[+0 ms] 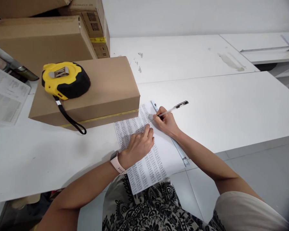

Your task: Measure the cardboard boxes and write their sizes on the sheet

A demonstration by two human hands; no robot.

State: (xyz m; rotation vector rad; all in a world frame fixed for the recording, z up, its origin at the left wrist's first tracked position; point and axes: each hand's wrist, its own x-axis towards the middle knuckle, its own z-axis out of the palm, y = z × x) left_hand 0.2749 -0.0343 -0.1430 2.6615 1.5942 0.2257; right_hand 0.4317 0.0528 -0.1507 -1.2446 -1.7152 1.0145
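Observation:
My right hand (167, 123) is closed around a pen (174, 108) with a clear barrel and a black end. The pen's tip is hidden by my fingers, at the upper part of a white sheet of paper (170, 158). Columns of small dark handwriting cover the left side of that sheet, while its right side is blank. My left hand (139, 142) rests on the written columns, fingers slightly bent, holding nothing. The sheet's lower end hangs past the table edge above my lap. Beneath its right edge shows a pale blue printed strip (180, 150).
Just left of the sheet, a brown cardboard box (108, 83) carries a yellow and black tape measure (66, 80) with a wrist strap. More cartons (43, 37) stand behind. Printed papers (4, 96) lie at far left. The white table (231, 106) extends right, its front edge above a tiled floor.

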